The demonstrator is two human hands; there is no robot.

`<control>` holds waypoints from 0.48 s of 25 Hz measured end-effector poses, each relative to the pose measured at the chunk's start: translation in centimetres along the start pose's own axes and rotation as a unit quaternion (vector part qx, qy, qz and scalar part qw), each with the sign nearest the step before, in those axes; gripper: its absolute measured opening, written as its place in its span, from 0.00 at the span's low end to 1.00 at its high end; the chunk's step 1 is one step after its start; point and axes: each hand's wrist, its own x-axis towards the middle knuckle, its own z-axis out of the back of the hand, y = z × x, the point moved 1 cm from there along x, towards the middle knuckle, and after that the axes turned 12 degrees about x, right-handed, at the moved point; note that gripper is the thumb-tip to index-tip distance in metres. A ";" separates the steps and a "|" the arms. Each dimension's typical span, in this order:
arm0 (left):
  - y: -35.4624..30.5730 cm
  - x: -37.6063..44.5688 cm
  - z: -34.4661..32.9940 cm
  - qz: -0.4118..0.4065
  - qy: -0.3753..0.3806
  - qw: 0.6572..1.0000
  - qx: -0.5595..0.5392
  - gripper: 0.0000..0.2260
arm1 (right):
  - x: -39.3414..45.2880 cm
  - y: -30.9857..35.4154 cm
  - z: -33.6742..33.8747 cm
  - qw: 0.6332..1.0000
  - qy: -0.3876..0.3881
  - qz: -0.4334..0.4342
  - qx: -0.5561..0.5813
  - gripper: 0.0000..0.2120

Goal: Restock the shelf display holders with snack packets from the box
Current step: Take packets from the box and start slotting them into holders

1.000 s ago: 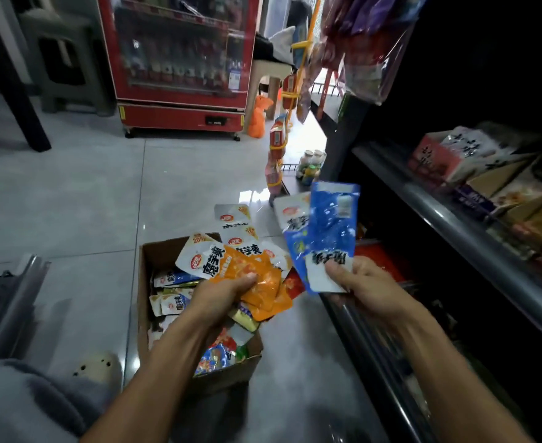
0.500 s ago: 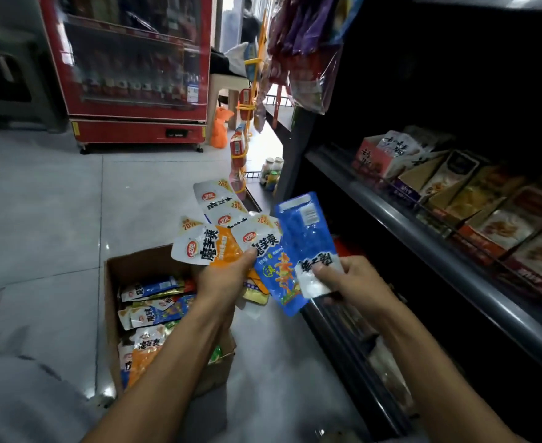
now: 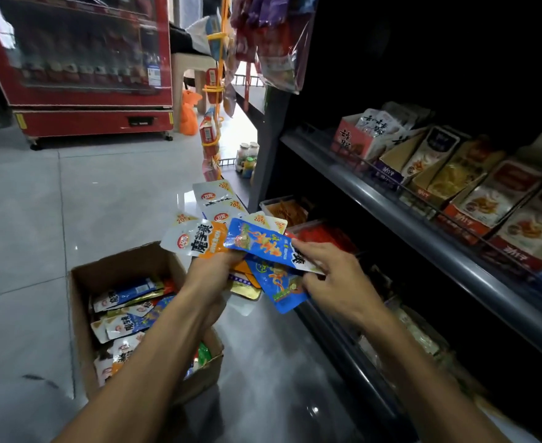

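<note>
My left hand (image 3: 213,276) grips a fanned bunch of snack packets (image 3: 199,241), white and orange ones on top. My right hand (image 3: 333,279) pinches two blue packets (image 3: 263,244) that lie across the bunch, one flat on top and one (image 3: 282,286) hanging below. Under my left forearm the open cardboard box (image 3: 129,266) stands on the floor with several more packets (image 3: 125,311) inside. The shelf display holders (image 3: 436,174) stand in a row on the upper shelf to the right, filled with packets. Lower-shelf trays (image 3: 285,209) hold orange and red snacks.
The dark shelf unit's metal rail (image 3: 391,212) runs diagonally along the right. A red drinks fridge (image 3: 81,68) stands at the back left. Hanging snack strips (image 3: 212,129) and bags (image 3: 272,43) dangle by the shelf end. Grey tiled floor (image 3: 55,203) spreads left.
My right hand has laid the blue packets down flat onto the bunch in my left hand. Both hands have come closer together, and the view has swung towards the shelf.
</note>
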 end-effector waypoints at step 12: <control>0.7 1.4 -3.5 0.032 0.161 0.984 0.063 0.07 | -2.5 -3.7 6.6 0.936 -0.157 -0.220 0.226 0.17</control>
